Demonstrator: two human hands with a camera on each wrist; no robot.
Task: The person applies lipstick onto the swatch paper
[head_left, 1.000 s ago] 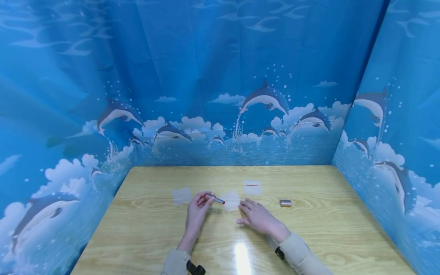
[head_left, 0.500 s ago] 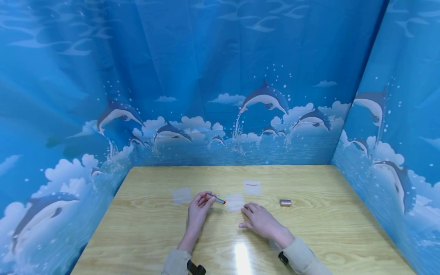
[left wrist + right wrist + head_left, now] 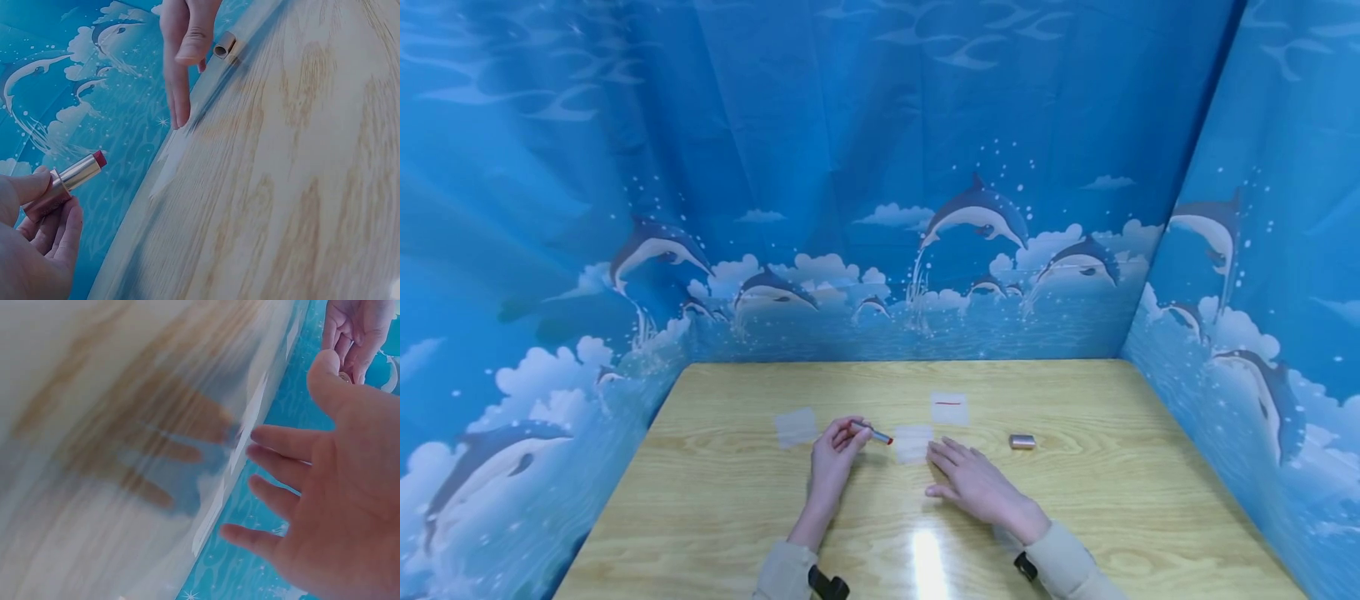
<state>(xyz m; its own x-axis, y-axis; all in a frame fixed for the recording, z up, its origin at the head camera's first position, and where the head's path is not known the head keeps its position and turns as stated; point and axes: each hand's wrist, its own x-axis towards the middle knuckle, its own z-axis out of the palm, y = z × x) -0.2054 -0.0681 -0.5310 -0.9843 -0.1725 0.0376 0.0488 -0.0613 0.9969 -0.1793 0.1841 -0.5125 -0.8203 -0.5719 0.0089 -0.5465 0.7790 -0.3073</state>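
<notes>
Between thumb and fingers, my left hand [image 3: 832,458] pinches an uncapped lipstick [image 3: 69,181], its red tip pointing right. That tip stops just short of a thin white paper square [image 3: 913,446] in the middle of the table. My right hand [image 3: 981,483] is spread palm down, fingers straight, fingertips right at the square's right edge. The lipstick's metallic cap [image 3: 1022,442] lies on its side to the right; in the left wrist view the cap [image 3: 225,45] shows its hollow end.
A second paper square [image 3: 950,414] with a red line across it lies behind the middle one. Another plain square [image 3: 795,427] is left of the left hand. The wood-grain table [image 3: 730,500] meets a blue dolphin-print curtain [image 3: 820,200] at its back and sides.
The middle paper square has slid slightly right and straightened, and the right hand has shifted right with it. The left hand with the lipstick has barely moved.
</notes>
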